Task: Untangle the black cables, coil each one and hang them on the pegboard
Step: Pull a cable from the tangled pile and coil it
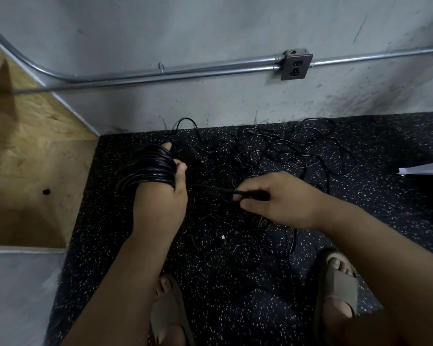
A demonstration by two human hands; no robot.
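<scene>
Right hand pinches a black cable end. A cable coil wraps the left hand, grip unclear.

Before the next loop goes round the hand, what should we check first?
1. The coil sits wrapped round the left hand: ok.
2. The right hand pinches the cable end: ok.
3. The stretch between the two hands runs free of the tangle: cannot tell, it is black on black.
4. The other cables on the floor are pulled apart: not ok, they lie in a heap.
5. The pegboard is within reach: cannot tell, it is not in the picture.
</scene>
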